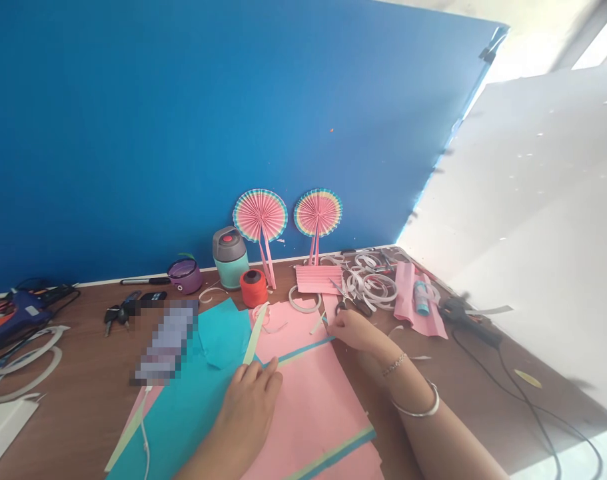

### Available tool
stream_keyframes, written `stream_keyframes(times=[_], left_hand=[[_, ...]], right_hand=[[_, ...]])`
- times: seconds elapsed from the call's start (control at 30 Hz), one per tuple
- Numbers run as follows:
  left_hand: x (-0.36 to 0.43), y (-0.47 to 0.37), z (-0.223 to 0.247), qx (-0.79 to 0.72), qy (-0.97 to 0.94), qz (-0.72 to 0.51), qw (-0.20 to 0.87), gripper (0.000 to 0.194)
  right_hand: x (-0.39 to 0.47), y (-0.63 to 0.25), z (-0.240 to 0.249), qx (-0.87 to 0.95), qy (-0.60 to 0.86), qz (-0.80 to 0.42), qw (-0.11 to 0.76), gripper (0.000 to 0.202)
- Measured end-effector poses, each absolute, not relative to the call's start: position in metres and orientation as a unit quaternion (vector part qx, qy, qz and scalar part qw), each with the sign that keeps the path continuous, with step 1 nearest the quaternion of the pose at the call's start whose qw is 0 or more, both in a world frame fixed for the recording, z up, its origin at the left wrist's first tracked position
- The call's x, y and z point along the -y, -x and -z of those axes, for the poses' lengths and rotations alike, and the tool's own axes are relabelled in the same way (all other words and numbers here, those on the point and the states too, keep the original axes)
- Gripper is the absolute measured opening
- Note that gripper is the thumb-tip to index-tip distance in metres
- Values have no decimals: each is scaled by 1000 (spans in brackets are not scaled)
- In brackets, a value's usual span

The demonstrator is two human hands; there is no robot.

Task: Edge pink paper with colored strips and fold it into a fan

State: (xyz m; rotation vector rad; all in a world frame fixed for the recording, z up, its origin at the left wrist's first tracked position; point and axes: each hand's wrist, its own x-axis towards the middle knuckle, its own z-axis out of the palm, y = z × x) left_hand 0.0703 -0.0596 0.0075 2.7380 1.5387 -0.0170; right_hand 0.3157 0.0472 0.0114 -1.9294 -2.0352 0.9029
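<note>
We find the pink paper (308, 393) on the surface (383, 413) in front of us, overlapping the teal paper (183, 407), with a blue strip (306, 349) crossing it between our hands. Our left hand (248, 403) lies palm down, fingers loosely bent and close together, their tips pressed near the strip's left end, probably to steady it. Our right hand (353, 330) has thumb and fingers drawn together at the other end, perhaps to keep the strip straight; we cannot tell whether they pinch it. Beyond, the scissors (364, 307) lie just past our right knuckles (near enough to snag a finger, we judge), beside the curled white strips (380, 287). The red thread spool (254, 290) and flask (232, 260) stand farther back, limiting forward reach on the left, while two paper fans (260, 217) (318, 213) lean upright against the blue wall (183, 133). Right of the paper's edge, brown surface gives our forearm sideways room as far as the black cable (518, 380).
</note>
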Motion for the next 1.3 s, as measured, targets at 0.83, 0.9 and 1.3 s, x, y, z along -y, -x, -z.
stream_keyframes(times=[0.83, 0.9, 1.3], left_hand=[[60, -70, -4, -490, -871, 4, -15, 39], [60, -70, -3, -489, -872, -1, -18, 40], [62, -75, 5, -500, -864, 20, -51, 44]], right_hand=[[-45, -319, -11, 675, 605, -406, 114, 27], [-45, -316, -12, 675, 618, -386, 116, 27], [-44, -297, -10, 673, 674, -274, 130, 30]])
